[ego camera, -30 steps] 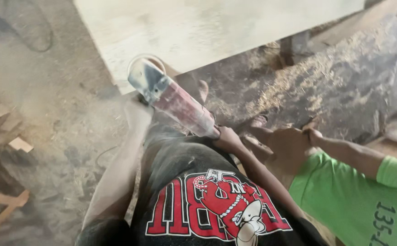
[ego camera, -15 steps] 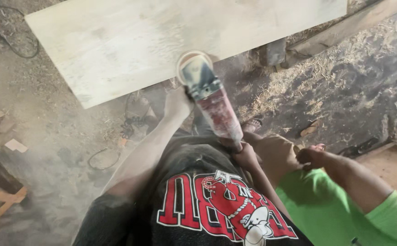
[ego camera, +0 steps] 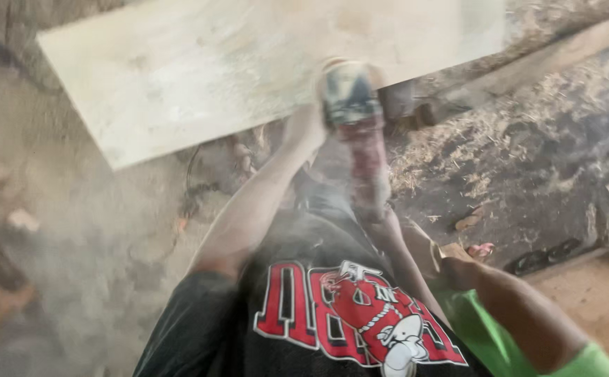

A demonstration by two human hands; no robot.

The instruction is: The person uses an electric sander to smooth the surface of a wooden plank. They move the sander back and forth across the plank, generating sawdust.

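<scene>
Dusty floor, pale board — both hands' fingers closed round red grinder — left hand, right hand.

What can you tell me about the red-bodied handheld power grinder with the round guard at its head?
The red-bodied handheld power grinder is blurred. Its long red barrel runs up the picture to a grey head with a round, pale guard, which sits at the near edge of the pale wooden board. The left hand is at the head and the right hand at the rear of the barrel. Dust hangs around it.
</scene>
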